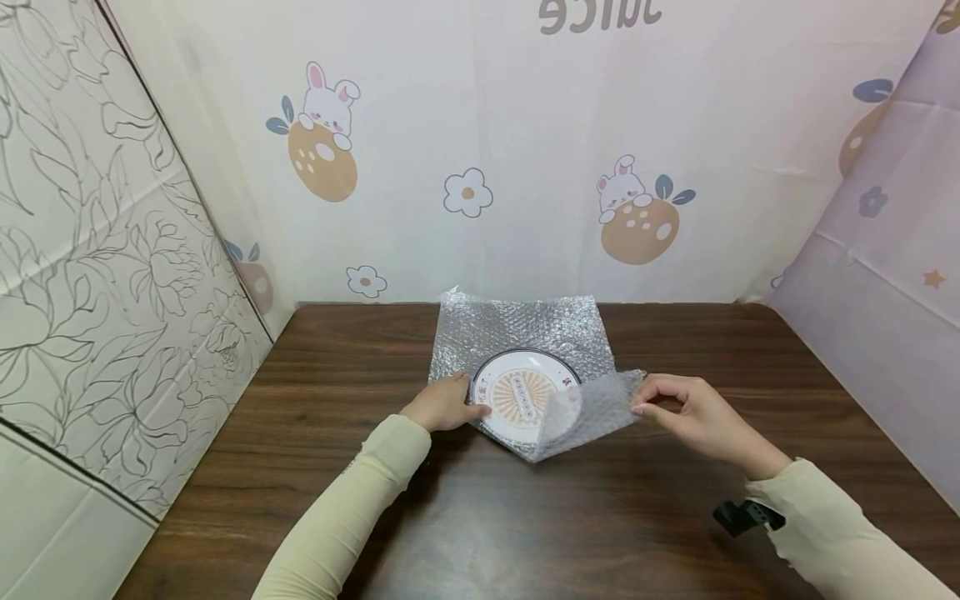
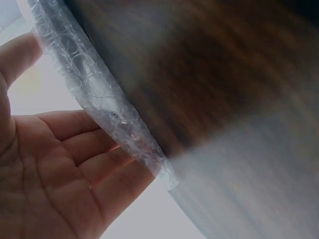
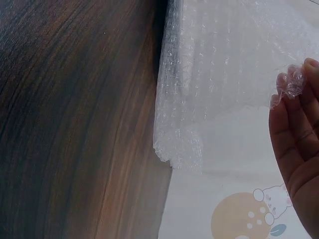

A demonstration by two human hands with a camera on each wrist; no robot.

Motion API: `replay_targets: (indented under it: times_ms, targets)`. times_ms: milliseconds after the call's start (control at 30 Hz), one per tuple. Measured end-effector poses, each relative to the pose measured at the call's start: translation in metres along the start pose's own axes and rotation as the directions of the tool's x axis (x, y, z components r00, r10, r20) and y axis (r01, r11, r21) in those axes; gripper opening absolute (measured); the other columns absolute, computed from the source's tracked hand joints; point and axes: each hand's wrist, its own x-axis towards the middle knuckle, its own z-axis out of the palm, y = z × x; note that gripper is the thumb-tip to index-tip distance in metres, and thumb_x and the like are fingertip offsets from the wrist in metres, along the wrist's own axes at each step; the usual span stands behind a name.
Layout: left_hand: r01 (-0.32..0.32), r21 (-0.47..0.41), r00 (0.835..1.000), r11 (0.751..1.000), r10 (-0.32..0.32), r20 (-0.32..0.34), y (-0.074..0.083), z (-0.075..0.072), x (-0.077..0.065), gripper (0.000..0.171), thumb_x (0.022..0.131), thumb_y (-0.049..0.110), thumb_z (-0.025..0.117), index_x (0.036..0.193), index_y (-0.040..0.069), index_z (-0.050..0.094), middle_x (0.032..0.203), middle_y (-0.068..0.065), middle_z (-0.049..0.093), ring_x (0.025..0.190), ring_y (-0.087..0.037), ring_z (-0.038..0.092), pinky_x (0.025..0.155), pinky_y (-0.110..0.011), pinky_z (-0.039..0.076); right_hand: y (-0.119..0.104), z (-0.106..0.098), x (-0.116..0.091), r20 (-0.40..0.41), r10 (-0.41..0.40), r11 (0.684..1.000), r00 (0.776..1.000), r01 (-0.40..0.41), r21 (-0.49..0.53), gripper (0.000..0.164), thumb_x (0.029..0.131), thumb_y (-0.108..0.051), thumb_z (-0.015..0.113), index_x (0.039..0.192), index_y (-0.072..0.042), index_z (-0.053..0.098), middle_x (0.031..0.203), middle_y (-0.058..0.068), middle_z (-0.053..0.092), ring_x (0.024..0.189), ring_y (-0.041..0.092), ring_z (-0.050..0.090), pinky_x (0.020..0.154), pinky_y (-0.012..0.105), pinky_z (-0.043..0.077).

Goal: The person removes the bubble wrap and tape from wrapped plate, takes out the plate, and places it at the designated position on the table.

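only the head view shows the whole plate [image 1: 517,387]: it lies face up on bubble wrap [image 1: 525,325] on the bench [image 1: 480,533], its near right part blurred under a folded-over flap. of the two hands, the left [image 1: 442,404] sits at the plate's left edge, thumb over the rim; the left wrist view adds its spread palm and nearly straight fingers touching the wrap's edge, thumb well apart. the right [image 1: 693,412] pinches the flap's corner; the right wrist view shows that corner crumpled at the fingertips. in neither wrist view can the plate be made out clearly, and there the right hand is cut off by the frame. lettering on the backdrop [image 1: 525,125] is cropped at the top.
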Motion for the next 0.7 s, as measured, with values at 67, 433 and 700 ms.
replay_targets:
  times_ms: [67,433,700]
  targets:
    - [-0.003,0.000,1.000,1.000,0.003,-0.004,-0.0001,0.0005,0.0001,0.079,0.093,0.049,0.060,0.144,-0.007,0.042,0.153,-0.024,0.038,0.142,-0.038,0.038,0.116,-0.047,0.034,0.0003,0.0004,-0.0003,-0.001,0.001,1.000,1.000,-0.001,0.006,0.025,0.085,0.009,0.068,0.086,-0.016,0.069,0.082,-0.003,0.067,0.072,0.002,0.060,0.060,0.022,0.052]
    - [-0.001,-0.005,1.000,1.000,0.001,0.001,0.0015,-0.0011,-0.0018,0.079,0.094,0.050,0.060,0.145,-0.007,0.040,0.154,-0.023,0.037,0.143,-0.038,0.036,0.117,-0.047,0.033,0.0010,0.0011,-0.0017,0.002,-0.002,1.000,1.000,0.002,0.016,0.025,0.084,0.010,0.068,0.086,-0.015,0.070,0.087,-0.005,0.068,0.075,0.007,0.063,0.063,0.020,0.053]
    - [0.001,-0.005,1.000,1.000,-0.001,0.009,0.0018,-0.0015,-0.0021,0.079,0.094,0.050,0.059,0.146,-0.006,0.039,0.155,-0.022,0.035,0.144,-0.037,0.035,0.117,-0.047,0.032,-0.0015,-0.0028,-0.0090,0.032,-0.042,0.996,0.999,0.039,0.076,0.029,0.082,0.014,0.068,0.094,-0.012,0.071,0.091,-0.002,0.070,0.080,0.002,0.063,0.066,0.017,0.052]
